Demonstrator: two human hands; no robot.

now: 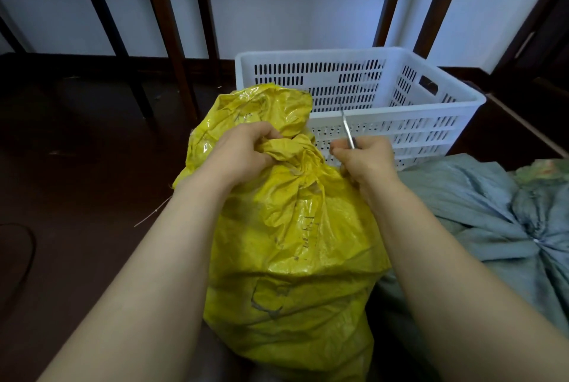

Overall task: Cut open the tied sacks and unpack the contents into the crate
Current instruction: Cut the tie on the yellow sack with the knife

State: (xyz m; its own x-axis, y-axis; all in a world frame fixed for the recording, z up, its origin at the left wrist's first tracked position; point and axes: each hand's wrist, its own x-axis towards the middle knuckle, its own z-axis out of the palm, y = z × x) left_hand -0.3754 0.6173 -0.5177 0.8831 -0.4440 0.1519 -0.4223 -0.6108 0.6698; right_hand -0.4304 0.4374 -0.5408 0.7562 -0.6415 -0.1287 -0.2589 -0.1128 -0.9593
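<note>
We are at the first step, the cutting, and the unpacking is not yet begun. The yellow sack (292, 227) stands in the lower middle of the frame, between the two forearms, and its neck (303, 163) is gathered and closed just above the centre. The left hand (243, 153) has its fingers curled into the crumpled top of the sack, left of the neck, and holds it bunched. The right hand (365, 159), just right of the neck, is closed around a slim metal tool which we take for scissors (348, 127); the blades point up and look closed, with the tip in front of the crate wall. The white crate (323, 55) stands behind the sack, in the upper right of the centre, on the dark floor (92, 166). A grey-blue sack (492, 227), also knotted, lies at the right edge. We cannot make out the tie itself among the folds. We judge that the next move calls for turning the blades down toward the neck, opening them, and sliding one blade under the tie while the left hand pulls the top away, so that only the tie or the fabric just beside it is cut, not the contents.
</note>
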